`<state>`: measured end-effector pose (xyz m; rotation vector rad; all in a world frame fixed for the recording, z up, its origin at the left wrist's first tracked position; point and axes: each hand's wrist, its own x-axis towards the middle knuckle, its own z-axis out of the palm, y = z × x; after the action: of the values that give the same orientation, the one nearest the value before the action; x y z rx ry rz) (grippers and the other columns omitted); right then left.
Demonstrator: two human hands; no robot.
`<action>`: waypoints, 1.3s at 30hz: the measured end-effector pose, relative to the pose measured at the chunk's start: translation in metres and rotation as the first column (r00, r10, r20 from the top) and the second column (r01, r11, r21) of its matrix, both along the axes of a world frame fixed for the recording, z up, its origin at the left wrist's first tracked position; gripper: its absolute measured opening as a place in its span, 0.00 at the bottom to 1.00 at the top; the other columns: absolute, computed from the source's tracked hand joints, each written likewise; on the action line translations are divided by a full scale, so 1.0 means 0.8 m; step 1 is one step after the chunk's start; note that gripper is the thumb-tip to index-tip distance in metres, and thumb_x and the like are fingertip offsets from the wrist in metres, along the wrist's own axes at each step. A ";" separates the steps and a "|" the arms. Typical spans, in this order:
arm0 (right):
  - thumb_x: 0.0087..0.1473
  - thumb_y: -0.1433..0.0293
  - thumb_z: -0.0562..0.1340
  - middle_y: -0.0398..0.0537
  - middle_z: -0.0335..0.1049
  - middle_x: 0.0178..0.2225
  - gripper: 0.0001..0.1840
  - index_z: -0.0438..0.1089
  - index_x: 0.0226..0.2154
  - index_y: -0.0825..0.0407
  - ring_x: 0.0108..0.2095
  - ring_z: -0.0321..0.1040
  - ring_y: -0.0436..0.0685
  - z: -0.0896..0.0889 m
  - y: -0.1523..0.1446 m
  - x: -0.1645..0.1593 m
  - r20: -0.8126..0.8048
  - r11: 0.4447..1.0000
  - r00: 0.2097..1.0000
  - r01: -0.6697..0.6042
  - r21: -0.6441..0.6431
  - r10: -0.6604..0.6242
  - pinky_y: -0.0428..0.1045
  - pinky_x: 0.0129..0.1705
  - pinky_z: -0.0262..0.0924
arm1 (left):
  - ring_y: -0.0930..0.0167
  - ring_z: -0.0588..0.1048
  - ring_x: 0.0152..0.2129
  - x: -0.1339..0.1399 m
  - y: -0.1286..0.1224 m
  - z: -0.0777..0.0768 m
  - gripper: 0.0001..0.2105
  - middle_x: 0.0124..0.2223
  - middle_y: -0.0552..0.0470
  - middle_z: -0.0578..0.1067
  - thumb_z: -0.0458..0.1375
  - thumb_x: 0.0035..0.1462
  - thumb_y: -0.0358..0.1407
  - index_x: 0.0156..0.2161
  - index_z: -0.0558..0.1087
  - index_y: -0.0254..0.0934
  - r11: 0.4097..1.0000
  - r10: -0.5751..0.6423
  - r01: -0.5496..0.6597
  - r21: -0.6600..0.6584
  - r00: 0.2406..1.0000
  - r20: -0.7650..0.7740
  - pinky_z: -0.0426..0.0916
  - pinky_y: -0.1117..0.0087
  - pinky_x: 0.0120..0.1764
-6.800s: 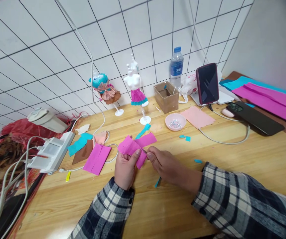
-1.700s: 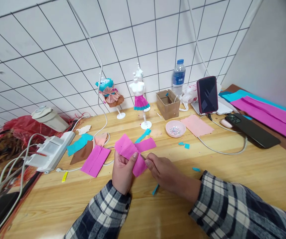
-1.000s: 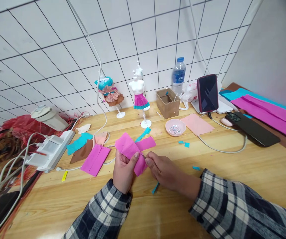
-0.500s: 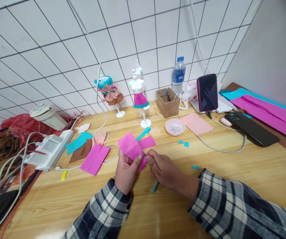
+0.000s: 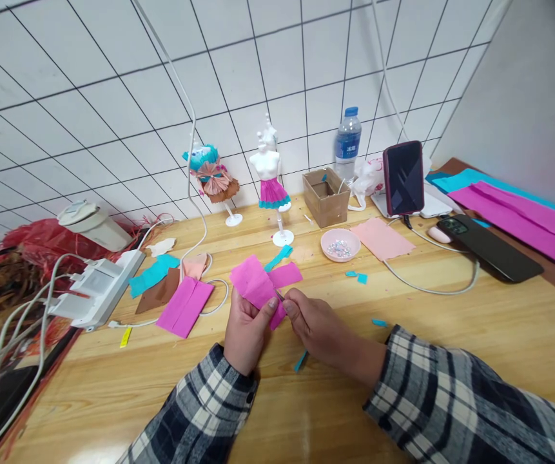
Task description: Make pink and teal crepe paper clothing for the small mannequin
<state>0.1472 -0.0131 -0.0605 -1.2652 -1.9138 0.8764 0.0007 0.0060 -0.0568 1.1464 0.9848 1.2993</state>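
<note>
The left hand [image 5: 247, 328] is pinching a pink paper [image 5: 256, 288] between thumb and fingers, holding it just above the table [image 5: 451, 322]. The right hand [image 5: 314, 325] is closed around a thin metal tool [image 5: 280, 296], a needle or pin as far as I can tell, whose tip is touching the paper right beside the left thumb.

To do this step well, I judge that the left thumb should be pressing close to the tool's tip so the thin paper is not tearing or buckling, and that the right hand should be working in short, gentle strokes.

The paper is lying with its long axis running from the left thumb up and away to the left, its free end pointing away from the person. A second pink strip [image 5: 285, 274] is lying just beyond the right fingers. The tool is pointing from the right fingers up and left toward the paper.

Well beyond both hands, a mannequin [image 5: 270, 177] is standing upright.
</note>
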 end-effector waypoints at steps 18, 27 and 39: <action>0.67 0.64 0.45 0.39 0.61 0.24 0.12 0.57 0.34 0.49 0.25 0.59 0.51 0.001 0.000 0.000 -0.070 0.999 0.997 -0.027 -0.040 0.024 0.46 0.29 0.47 | 0.68 0.76 0.39 -0.001 -0.002 -0.001 0.24 0.39 0.52 0.76 0.67 0.49 0.34 0.50 0.64 0.42 1.000 -0.028 0.028 -0.002 0.999 0.034 0.72 0.67 0.42; 0.66 0.63 0.45 0.40 0.63 0.25 0.13 0.57 0.33 0.49 0.25 0.59 0.51 0.001 0.000 0.000 -0.043 0.999 0.999 0.004 -0.044 -0.006 0.47 0.28 0.45 | 0.68 0.76 0.40 -0.001 -0.002 -0.003 0.26 0.41 0.51 0.76 0.66 0.50 0.33 0.53 0.63 0.43 0.999 -0.040 0.040 0.018 0.999 0.025 0.72 0.68 0.42; 0.67 0.63 0.43 0.40 0.61 0.24 0.14 0.56 0.33 0.49 0.25 0.58 0.52 0.000 0.000 0.000 0.004 1.000 1.000 0.021 -0.019 -0.021 0.47 0.28 0.43 | 0.67 0.74 0.45 -0.001 -0.004 -0.001 0.29 0.48 0.48 0.75 0.66 0.50 0.34 0.56 0.61 0.43 0.999 -0.043 0.043 0.018 0.999 0.001 0.70 0.66 0.47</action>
<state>0.1470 -0.0131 -0.0606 -1.2965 -1.8960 0.8839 -0.0001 0.0025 -0.0578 1.1750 0.9440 1.2766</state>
